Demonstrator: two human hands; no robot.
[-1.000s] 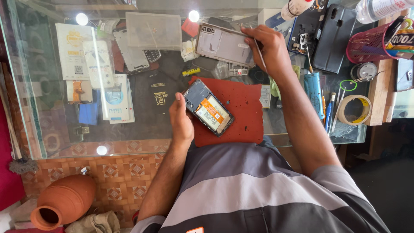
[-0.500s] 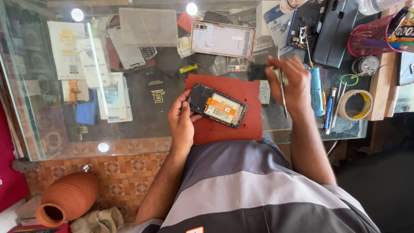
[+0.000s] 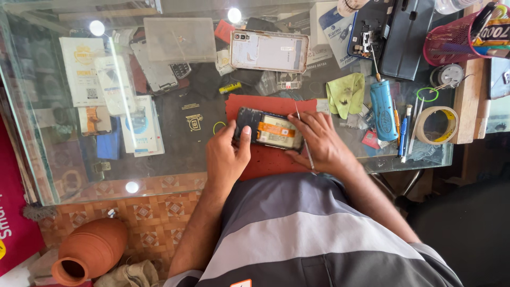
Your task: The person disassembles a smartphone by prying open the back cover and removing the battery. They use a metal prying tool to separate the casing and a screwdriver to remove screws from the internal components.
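Opened phone (image 3: 270, 132) lies back-up on the red mat (image 3: 265, 159), dead centre of it, long side toward the person; everything below is placed off that mat. Left hand (image 3: 226, 154) clamps the phone's left end, thumb on the near corner and fingers curled over the far edge, looks like it's there to stop the body sliding. Right hand (image 3: 319, 143) rests on the phone's right end, fingers closed round a thin metal tool (image 3: 304, 139) in a pen grip; tip lies at the phone's top right corner, whether it touches I can't tell. Orange-and-cream battery label faces up inside the shell. Just beyond the mat: a removed pale back cover (image 3: 269, 51), camera cutout at its left end. Left of the mat, under the glass counter (image 3: 175, 165): a white card with a yellow emblem (image 3: 81, 72), white-and-blue flat packs (image 3: 139, 126), a small orange-printed pack. Right of the mat: crumpled green cloth (image 3: 345, 94), blue cylindrical tool (image 3: 383, 109), tape roll (image 3: 438, 125), all within right-hand reach. Far right beyond them: pink mesh basket (image 3: 454, 40). Below-left of the mat, on the floor: clay pot (image 3: 90, 250).
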